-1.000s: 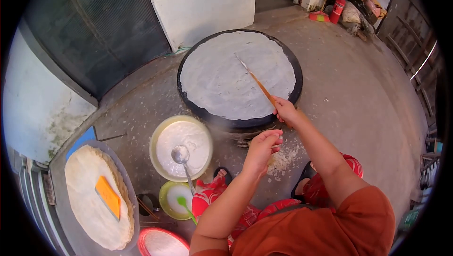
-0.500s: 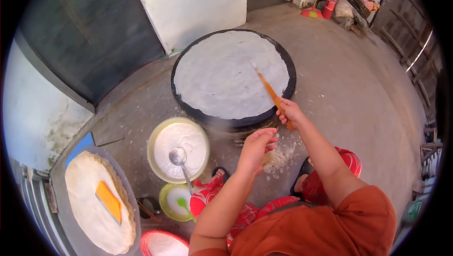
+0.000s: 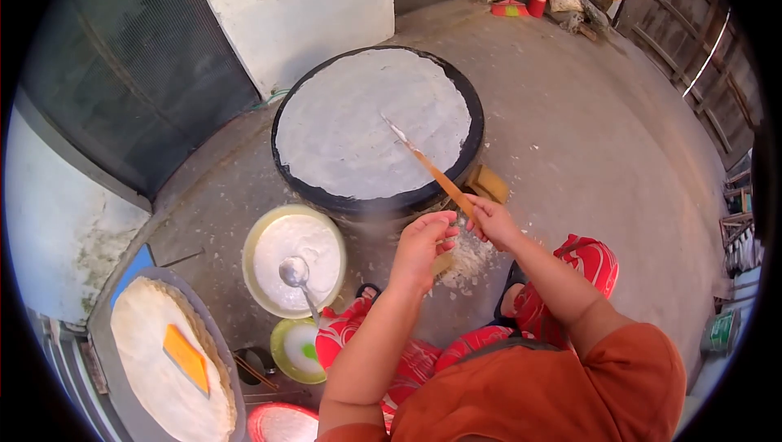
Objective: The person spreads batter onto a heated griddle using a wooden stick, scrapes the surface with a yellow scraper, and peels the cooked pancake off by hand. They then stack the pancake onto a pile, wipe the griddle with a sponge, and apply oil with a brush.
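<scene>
My right hand (image 3: pixel 494 222) is closed round the handle of a wooden spatula (image 3: pixel 440 177). Its whitened tip lies over the pale sheet of batter (image 3: pixel 371 120) that covers a large round black griddle (image 3: pixel 476 112). My left hand (image 3: pixel 423 246) hangs before the griddle's near edge, fingers loosely curled and apart, with nothing visible in them. Left of it stands a pale bowl (image 3: pixel 251 259) of white batter, and a metal ladle (image 3: pixel 294 272) rests in it. A smaller yellow-green bowl (image 3: pixel 281 358) with white liquid and something green is below.
A stack of thin flatbreads (image 3: pixel 155 344) with an orange scraper (image 3: pixel 186 357) on top lies at lower left. A red-rimmed container (image 3: pixel 257 422) is near my legs. Pale crumbs (image 3: pixel 468 263) and a yellowish block (image 3: pixel 489 184) are by the griddle. A broom (image 3: pixel 511 8) stands behind.
The view has shifted, so the griddle and bowls appear further left. The spatula's tip has swung left across the batter sheet, and the yellowish block has come into sight.
</scene>
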The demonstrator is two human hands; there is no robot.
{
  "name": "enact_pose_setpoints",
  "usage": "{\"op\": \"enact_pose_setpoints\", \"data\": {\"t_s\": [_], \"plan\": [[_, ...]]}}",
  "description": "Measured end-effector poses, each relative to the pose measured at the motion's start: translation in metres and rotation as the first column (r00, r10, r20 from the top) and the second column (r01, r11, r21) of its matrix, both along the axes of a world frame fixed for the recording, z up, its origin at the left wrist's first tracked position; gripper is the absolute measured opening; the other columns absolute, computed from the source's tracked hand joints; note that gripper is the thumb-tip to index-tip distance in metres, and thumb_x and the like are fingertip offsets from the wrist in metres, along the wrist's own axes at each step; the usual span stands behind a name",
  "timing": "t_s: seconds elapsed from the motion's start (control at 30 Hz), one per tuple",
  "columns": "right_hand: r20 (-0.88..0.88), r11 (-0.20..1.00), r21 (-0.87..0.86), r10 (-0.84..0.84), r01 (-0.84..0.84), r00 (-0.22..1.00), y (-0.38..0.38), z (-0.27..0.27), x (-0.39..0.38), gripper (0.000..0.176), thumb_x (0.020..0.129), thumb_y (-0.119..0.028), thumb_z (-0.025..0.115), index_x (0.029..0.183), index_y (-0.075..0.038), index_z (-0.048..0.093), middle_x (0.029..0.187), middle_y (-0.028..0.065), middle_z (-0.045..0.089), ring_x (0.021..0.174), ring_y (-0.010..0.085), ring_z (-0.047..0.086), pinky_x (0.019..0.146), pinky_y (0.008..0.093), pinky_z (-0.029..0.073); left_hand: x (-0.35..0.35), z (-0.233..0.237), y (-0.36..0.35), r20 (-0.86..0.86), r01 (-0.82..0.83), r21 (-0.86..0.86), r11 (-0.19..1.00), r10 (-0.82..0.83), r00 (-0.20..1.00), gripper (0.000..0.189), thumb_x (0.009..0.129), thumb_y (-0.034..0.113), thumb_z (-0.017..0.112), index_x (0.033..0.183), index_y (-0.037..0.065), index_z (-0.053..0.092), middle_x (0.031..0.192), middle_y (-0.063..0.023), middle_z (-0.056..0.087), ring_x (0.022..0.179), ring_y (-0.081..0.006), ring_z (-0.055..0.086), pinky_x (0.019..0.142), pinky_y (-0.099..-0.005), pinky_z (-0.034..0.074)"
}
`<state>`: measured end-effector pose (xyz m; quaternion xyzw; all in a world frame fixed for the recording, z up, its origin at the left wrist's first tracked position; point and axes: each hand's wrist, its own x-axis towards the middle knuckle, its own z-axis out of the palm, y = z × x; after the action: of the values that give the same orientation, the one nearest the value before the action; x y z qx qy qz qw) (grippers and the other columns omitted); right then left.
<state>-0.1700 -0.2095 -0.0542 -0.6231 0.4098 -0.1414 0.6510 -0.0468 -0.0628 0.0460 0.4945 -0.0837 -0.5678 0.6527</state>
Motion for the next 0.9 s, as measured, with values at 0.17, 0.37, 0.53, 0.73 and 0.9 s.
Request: {"op": "enact_pose_setpoints", "data": {"t_s": [0.17, 0.37, 0.53, 0.73, 0.9], "plan": [[-0.173, 0.887, -0.445, 0.051, -0.125, 0.984, 0.003, -0.040, 0.002, 0.037, 0.087, -0.015, 0.040, 0.124, -0.017, 0.045, 0.073, 0.0119, 0.057, 0.056, 0.0197, 0.054, 0.049, 0.0304, 0.043, -0.003, -0.001, 0.004, 0.003, 0.016, -0.020, 1.000, -0.016, 1.000, 0.022, 0.083, 0.013, 0.048, 0.100, 0.000, 0.055, 0.102, -0.0085, 0.057, 0.089, -0.0185, 0.055, 0.073, -0.0294, 0.045], [-0.535, 0.605, -0.677, -0.013, -0.420, 0.845, 0.034, -0.002, 0.021, 0.041, 0.080, -0.016, 0.046, 0.120, -0.022, 0.048, 0.080, 0.0190, 0.056, 0.075, 0.0361, 0.056, 0.064, 0.0421, 0.045, -0.003, -0.001, 0.005, 0.013, 0.016, -0.022, 1.000, -0.016, 1.000, 0.022, 0.083, 0.013, 0.048, 0.099, -0.001, 0.055, 0.100, -0.0086, 0.058, 0.088, -0.0181, 0.056, 0.073, -0.0291, 0.045], [-0.299, 0.507, -0.803, 0.112, -0.314, 0.948, 0.018, -0.038, 0.003, 0.040, 0.082, -0.016, 0.045, 0.122, -0.021, 0.047, 0.072, 0.0126, 0.054, 0.062, 0.0259, 0.057, 0.052, 0.0362, 0.045, -0.002, 0.003, 0.005, 0.004, 0.009, -0.015, 1.000, -0.009, 1.000, 0.022, 0.083, 0.012, 0.048, 0.099, -0.001, 0.055, 0.100, -0.0090, 0.057, 0.088, -0.0185, 0.056, 0.073, -0.0295, 0.045], [-0.047, 0.984, 0.042, -0.173, 0.175, 0.984, 0.011, -0.014, -0.039, 0.034, 0.090, -0.021, 0.037, 0.123, -0.021, 0.046, 0.060, -0.0004, 0.046, 0.043, 0.0060, 0.038, 0.036, 0.0197, 0.031, -0.004, -0.001, 0.006, 0.003, 0.011, -0.026, 1.000, -0.011, 1.000, 0.021, 0.083, 0.011, 0.047, 0.099, -0.001, 0.054, 0.100, -0.0092, 0.057, 0.088, -0.0192, 0.056, 0.074, -0.0298, 0.046], [-0.096, 0.998, -0.027, 0.049, -0.052, 0.994, 0.013, -0.021, -0.056, 0.037, 0.092, -0.019, 0.034, 0.129, -0.019, 0.037, 0.064, 0.0019, 0.051, 0.042, 0.0060, 0.037, 0.037, 0.0198, 0.032, -0.005, -0.001, 0.007, 0.014, 0.021, -0.029, 0.999, -0.021, 1.000, 0.022, 0.083, 0.011, 0.047, 0.100, -0.001, 0.054, 0.100, -0.0093, 0.057, 0.088, -0.0192, 0.056, 0.074, -0.0300, 0.046]]}}
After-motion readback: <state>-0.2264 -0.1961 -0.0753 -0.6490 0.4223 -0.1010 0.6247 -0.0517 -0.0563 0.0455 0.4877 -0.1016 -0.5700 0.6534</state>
